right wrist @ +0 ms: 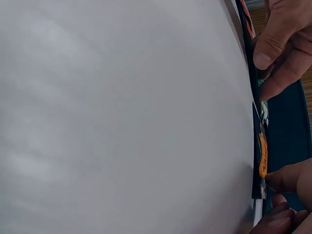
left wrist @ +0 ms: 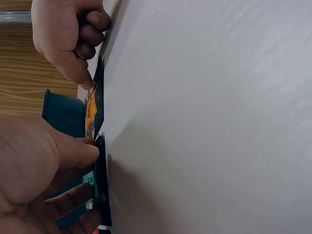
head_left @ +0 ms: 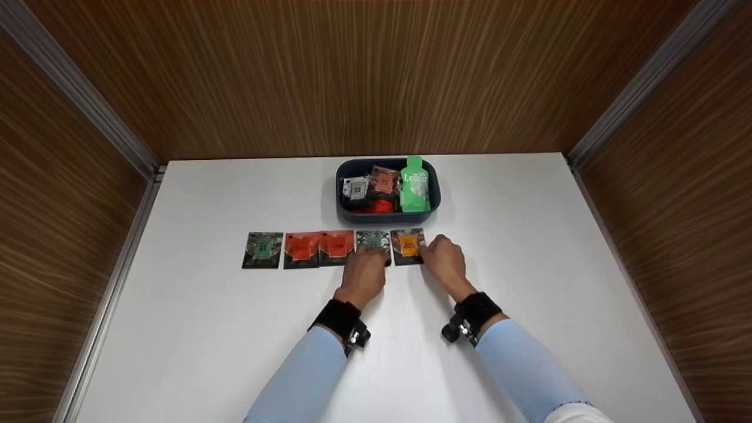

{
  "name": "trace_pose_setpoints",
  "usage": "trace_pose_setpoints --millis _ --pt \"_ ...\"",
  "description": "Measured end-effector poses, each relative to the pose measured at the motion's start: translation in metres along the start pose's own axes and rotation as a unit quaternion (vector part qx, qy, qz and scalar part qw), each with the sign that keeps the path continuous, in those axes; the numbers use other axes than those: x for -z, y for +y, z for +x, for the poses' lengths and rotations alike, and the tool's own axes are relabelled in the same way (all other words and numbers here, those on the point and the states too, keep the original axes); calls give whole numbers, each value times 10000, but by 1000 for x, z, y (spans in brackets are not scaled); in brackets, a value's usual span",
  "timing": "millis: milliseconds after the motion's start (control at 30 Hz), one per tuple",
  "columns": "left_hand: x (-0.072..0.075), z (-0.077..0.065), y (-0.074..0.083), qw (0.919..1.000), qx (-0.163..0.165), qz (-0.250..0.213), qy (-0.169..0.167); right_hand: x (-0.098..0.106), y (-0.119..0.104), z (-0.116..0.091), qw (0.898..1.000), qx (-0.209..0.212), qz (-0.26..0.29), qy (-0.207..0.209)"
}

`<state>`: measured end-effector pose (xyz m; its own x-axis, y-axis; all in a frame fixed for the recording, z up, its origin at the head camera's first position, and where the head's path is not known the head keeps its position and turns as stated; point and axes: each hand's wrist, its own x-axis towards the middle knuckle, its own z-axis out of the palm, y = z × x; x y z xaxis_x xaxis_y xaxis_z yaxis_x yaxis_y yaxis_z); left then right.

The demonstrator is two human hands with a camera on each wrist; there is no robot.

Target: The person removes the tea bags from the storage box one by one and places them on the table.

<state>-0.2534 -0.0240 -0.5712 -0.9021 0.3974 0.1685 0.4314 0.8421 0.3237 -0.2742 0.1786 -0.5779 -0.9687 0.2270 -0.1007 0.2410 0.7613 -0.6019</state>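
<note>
Five flat printed sachets lie in a row on the white table. In the head view my left hand [head_left: 364, 273] rests on the teal-labelled sachet [head_left: 372, 238], partly covering it. Its thumb and fingers spread over that sachet in the left wrist view. My right hand [head_left: 445, 260] is at the right end of the row, an index fingertip touching the orange-labelled sachet [head_left: 407, 247] near its right edge; its other fingers are bent. Left of my left hand lie a red sachet [head_left: 337, 245], another red sachet [head_left: 302, 249] and a dark green sachet [head_left: 262, 249].
Behind the row stands a dark blue bin [head_left: 388, 218]. It holds a green pouch [head_left: 415, 185], a white-labelled sachet [head_left: 356, 189], a reddish sachet [head_left: 384, 180] and some red packaging. Wood-grain panels [head_left: 364, 76] enclose the table [head_left: 505, 200] at the back and sides.
</note>
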Motion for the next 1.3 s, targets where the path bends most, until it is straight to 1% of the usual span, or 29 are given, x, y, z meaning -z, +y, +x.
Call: trace_pose_setpoints --millis 100,167,200,267,333,367,467,567,700,767,867,967,1000,1067,1200,1300 --pt "4 3 -3 9998 -94 -161 91 4 -5 3 10000 -32 64 55" --pt "9 6 -7 9993 -131 -306 188 8 -11 6 9998 71 114 120" --pt "12 7 -9 9988 -97 -417 228 10 -15 8 9996 160 170 157" --pt "18 11 -14 9973 77 -673 274 15 -24 14 9986 389 300 212" --pt "24 16 -20 9951 276 -859 402 17 -36 21 9967 654 447 201" --pt "27 17 -23 9935 419 -963 437 18 -42 24 9953 778 545 185" --pt "35 24 -32 9896 714 -1090 613 19 -59 36 9918 1086 674 43" --pt "42 30 -38 9862 965 -1167 665 16 -74 49 9902 1266 581 -42" --pt "49 39 -43 9840 1095 -1257 635 10 -89 63 9898 1396 263 -45" --pt "50 44 -45 9850 1081 -1207 602 7 -94 68 9891 1461 132 -74" --pt "50 51 -46 9886 1068 -977 428 1 -103 74 9876 1566 -9 -124" --pt "49 55 -45 9907 1087 -777 255 -5 -111 77 9869 1591 -185 -203" --pt "49 56 -45 9909 1092 -748 248 -8 -113 77 9872 1562 -244 -219" --pt "47 58 -44 9904 1112 -783 256 -12 -118 79 9878 1487 -386 -260" --pt "47 59 -45 9896 1072 -897 348 -19 -127 82 9883 1213 -844 -368" --pt "47 60 -45 9896 1029 -933 365 -23 -131 85 9864 990 -1234 -454"
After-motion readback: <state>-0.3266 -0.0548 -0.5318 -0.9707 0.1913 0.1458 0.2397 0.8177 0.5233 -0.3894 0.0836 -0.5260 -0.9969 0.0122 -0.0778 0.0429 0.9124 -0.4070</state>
